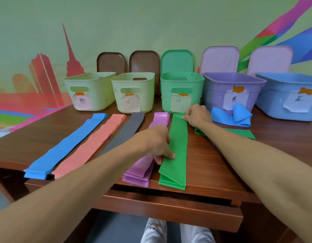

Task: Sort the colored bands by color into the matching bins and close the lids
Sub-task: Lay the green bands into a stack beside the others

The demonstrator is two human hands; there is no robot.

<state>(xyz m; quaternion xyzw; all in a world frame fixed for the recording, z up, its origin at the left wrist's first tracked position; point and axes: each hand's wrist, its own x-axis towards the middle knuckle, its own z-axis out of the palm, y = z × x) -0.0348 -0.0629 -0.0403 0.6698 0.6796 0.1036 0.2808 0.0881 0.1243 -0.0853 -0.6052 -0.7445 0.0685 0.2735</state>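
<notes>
Green bands were pinched by the right hand at the far end and the left hand mid-edge; loose layers could be shed if lifted.

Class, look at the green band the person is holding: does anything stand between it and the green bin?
Nothing visible does. The right hand pinches the green band at its far end, right before the green bin, which stands open, its lid propped up behind. The left hand holds the band lower down.
</notes>
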